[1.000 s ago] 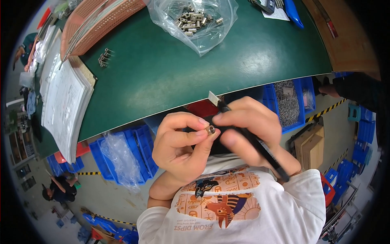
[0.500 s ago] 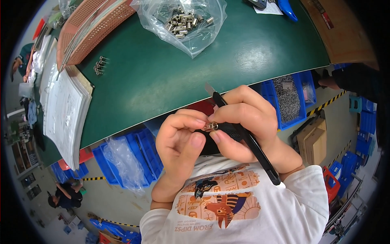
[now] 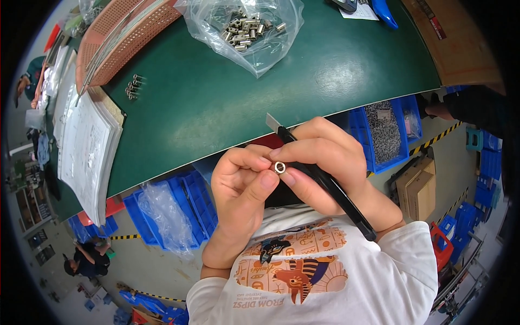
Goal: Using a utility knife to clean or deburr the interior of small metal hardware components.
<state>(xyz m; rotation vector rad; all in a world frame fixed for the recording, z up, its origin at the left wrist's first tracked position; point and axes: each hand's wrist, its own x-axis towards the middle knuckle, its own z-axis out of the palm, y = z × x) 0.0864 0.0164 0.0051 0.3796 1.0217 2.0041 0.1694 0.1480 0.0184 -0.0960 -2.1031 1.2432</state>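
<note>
Likely slip of the small metal ring (image 3: 280,168) out of the pinch, down past the desk (image 3: 216,103) edge to the floor, given so thin a hold held over the lap. Possible nick to the left fingertips from the knife blade just above the ring.

Left hand (image 3: 241,187): grip narrow, thumb and forefinger closed on the ring's left side. Right hand (image 3: 325,168): grip tight, fingertips against the ring's right side, black craft knife (image 3: 325,187) clamped under the fingers, blade tip just above.
</note>
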